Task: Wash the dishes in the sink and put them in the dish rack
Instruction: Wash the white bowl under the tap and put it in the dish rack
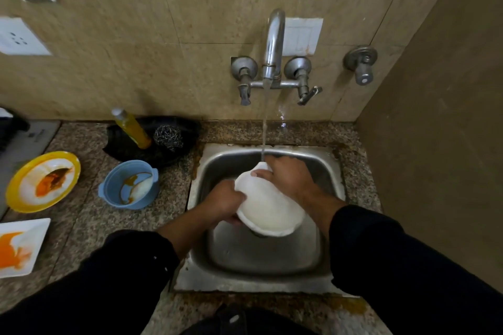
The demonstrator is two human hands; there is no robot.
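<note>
A white bowl [269, 209] is held tilted over the steel sink [275, 277], its outer side facing me. My left hand [221, 202] grips its left rim from below. My right hand [285, 175] holds its far rim, where the water stream from the tap [273, 43] lands. On the counter to the left stand a dirty yellow-rimmed plate [42, 181], a dirty blue bowl [130, 185] and a dirty white square plate [20, 246]. No dish rack is in view.
A black tray [179, 122] behind the blue bowl holds a yellow soap bottle [133, 129] and a steel scrubber [168, 137]. A wall stands close on the right. Tap handles [304, 87] jut out over the sink's back edge.
</note>
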